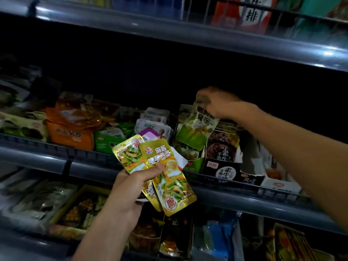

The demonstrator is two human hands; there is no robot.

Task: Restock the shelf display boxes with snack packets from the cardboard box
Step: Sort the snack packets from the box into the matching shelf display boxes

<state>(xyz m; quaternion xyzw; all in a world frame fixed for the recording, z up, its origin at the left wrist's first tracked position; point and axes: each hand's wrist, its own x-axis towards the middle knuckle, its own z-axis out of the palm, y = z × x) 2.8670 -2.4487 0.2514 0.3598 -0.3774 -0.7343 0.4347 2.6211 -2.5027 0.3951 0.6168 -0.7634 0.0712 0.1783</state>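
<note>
Shelving fills the view: dim grey metal tiers with rounded front rails, the upper part of the bay in deep shadow. The middle shelf [90, 162] carries a row of open display boxes: an orange box [70, 137] at left, a green box [105, 142] beside it, a black box [224, 166] further right. The left hand [131, 187] grips two gold packets [169, 178] fanned in front of the shelf rail, thumb pressed across their faces, fingers curled behind. The right hand [216, 102] reaches over the shelf and pinches the top edge of a green packet [195, 129], which hangs upright above the green-fronted box [190, 155] just left of the black one. The lower shelf [263, 206] holds more packet trays, blurred. No cardboard carton is in view.
</note>
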